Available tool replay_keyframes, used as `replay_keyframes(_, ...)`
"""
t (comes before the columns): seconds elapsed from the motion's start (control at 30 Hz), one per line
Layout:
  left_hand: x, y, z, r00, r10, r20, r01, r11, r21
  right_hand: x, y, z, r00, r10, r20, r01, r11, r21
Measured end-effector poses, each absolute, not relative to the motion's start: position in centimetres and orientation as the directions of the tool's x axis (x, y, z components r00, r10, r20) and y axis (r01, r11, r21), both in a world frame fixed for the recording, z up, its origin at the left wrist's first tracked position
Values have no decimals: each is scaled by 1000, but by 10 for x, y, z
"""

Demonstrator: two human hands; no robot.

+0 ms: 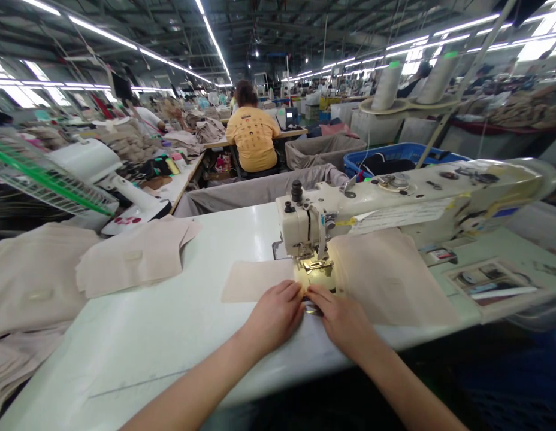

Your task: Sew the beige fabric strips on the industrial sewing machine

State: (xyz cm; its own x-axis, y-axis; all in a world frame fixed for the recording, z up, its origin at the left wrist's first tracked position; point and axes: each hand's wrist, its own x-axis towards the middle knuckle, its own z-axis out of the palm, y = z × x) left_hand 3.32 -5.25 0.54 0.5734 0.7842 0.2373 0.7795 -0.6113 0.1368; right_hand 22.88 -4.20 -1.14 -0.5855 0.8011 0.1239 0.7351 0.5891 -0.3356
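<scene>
Both hands meet just in front of the needle area of a white sewing machine (305, 230), whose lamp lights the presser foot (317, 266). My left hand (278, 308) is closed, fingertips pinched together beside the foot. Closed too, my right hand (343, 314) pinches close to the left fingertips. Whatever small thing lies in the fingers is hidden. A flat beige fabric piece (246, 281) lies left of the foot, close to my left fingers. Right of the needle, beige fabric panels (386, 281) rest under the machine arm, near my right hand.
More beige panels (134, 257) lie at the table's left, by a white fan (84, 164). A tray of small parts (491, 281) sits at the right. Thread cones (388, 87) stand behind the machine, near a blue basket (350, 161). A person in yellow (252, 134) sits ahead.
</scene>
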Motion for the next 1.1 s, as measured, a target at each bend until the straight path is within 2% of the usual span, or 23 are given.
replay_keyframes(0.2, 23, -23, 6, 578, 781, 238, 776, -616, 136, 219, -18, 3, -573, 808, 138, 722, 577, -381)
replay_keyframes(0.5, 15, 3, 17, 579, 783, 227, 774, -615, 148, 216, -10, 8, -562, 817, 132, 732, 565, -380)
replay_keyframes(0.73, 8, -3, 4, 539, 784, 308, 779, -603, 172, 217, -30, -4, -524, 840, 140, 759, 535, -371)
replay_keyframes(0.83, 5, -5, 7, 482, 835, 266, 838, -528, 139, 217, -33, -9, -508, 842, 179, 761, 537, -366)
replay_keyframes(0.97, 10, -20, 22, 373, 917, 143, 925, -380, 22, 219, -35, -8, -496, 845, 202, 752, 534, -387)
replay_keyframes(1.03, 17, -35, 28, 384, 919, 82, 923, -385, -12, 220, -37, -7, -486, 848, 210, 747, 528, -405)
replay_keyframes(1.1, 26, -52, 30, 459, 887, 46, 888, -459, 6, 222, -42, -7, -490, 844, 221, 730, 535, -425)
